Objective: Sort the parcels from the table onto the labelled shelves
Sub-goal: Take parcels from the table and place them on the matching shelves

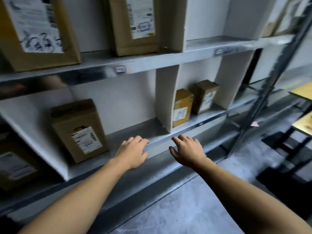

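- Left hand [133, 152]: I read it as empty. Its fingers [141, 141] are apart and relaxed, with the tips on or just over the front lip of the lower shelf [143, 127]. The blur does not let me settle whether they touch.
- Right hand [188, 151]: also empty, with fingers [180, 138] spread and nearly straight, hovering just beside the same lip and gripping nothing.
- Tall parcel [79, 130]: stands upright on that shelf, left of the left fingers and beyond them, near but apart. Its long axis is vertical and its label faces me.
- Two small parcels [182, 107] [205, 96]: upright in the next bay, beyond and to the right of the right fingers. They sit past the white divider [166, 98], which rises just beyond the gap between the two hands.
- Upper parcels [37, 31] [135, 24]: well above both sets of fingers, on the shelf whose edge carries a small label tag [120, 69].
- Table [303, 92]: only a corner shows, well apart to the right of the right fingers — no parcel on it is in view from here.
- Judgement: both hands are free, so I take the step in hand to be fetching a fresh parcel. The relation that decides the move is that the table lies off to the right, which makes the right hand the nearer one. I would expect a turn that way — which parcel comes next cannot be told.
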{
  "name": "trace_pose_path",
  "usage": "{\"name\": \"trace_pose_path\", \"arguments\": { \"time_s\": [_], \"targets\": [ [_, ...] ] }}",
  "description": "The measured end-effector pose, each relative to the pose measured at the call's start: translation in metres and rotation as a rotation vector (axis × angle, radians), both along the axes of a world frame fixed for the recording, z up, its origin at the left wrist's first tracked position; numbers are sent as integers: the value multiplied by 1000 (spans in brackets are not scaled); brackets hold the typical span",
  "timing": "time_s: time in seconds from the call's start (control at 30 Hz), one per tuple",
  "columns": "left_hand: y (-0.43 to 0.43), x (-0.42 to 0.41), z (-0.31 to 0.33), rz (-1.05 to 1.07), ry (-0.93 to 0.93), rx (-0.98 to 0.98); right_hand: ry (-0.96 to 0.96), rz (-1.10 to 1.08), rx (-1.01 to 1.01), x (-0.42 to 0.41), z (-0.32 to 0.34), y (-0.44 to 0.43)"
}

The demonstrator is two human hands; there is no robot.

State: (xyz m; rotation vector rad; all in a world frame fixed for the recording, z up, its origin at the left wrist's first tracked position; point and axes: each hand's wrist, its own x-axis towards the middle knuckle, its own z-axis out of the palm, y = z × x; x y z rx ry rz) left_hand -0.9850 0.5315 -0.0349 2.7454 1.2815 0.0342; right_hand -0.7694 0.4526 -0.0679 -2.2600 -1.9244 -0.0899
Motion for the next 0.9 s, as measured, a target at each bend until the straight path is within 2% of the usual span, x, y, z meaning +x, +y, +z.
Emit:
{"name": "trace_pose_path", "arguments": {
  "time_s": [0.23,0.53,0.73,0.9],
  "targets": [
    [-43,179,26,-238,-37,92,-95,-288,57,142,31,-98],
    [-160,414,40,-518,-119,147,-202,-542,-20,323,52,-263],
    [-227,527,45,-667,-177,149,-197,-724,-56,406,64,-351],
    [-254,594,40,-774,-188,155,-148,-856,-73,456,58,-391]
  ]
}}
